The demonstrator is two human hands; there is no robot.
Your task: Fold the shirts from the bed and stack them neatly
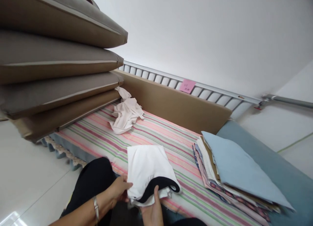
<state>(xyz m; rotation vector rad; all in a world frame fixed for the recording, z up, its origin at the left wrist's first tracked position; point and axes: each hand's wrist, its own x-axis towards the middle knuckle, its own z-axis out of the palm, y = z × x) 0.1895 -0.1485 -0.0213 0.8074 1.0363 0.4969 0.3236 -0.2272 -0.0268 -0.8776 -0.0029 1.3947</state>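
Note:
A white folded garment (149,162) with a black trim lies at the near edge of the striped bedspread (171,134). My left hand (120,188), with a metal bracelet at the wrist, grips the garment's left near corner between thumb and fingers. Under the near edge reaches my right hand (153,210), its thumb laid over the black trim and its fingers hidden beneath the cloth. The garment is folded into a rough square, with loose layers showing at its near side.
To the right rests a stack of folded fabrics (234,167), light blue on top. A crumpled pale pink cloth (127,113) lies farther back. Thick grey-brown cushions (61,66) are piled at left. A brown board (171,104) and radiator (210,95) with a pink note (187,86) line the wall.

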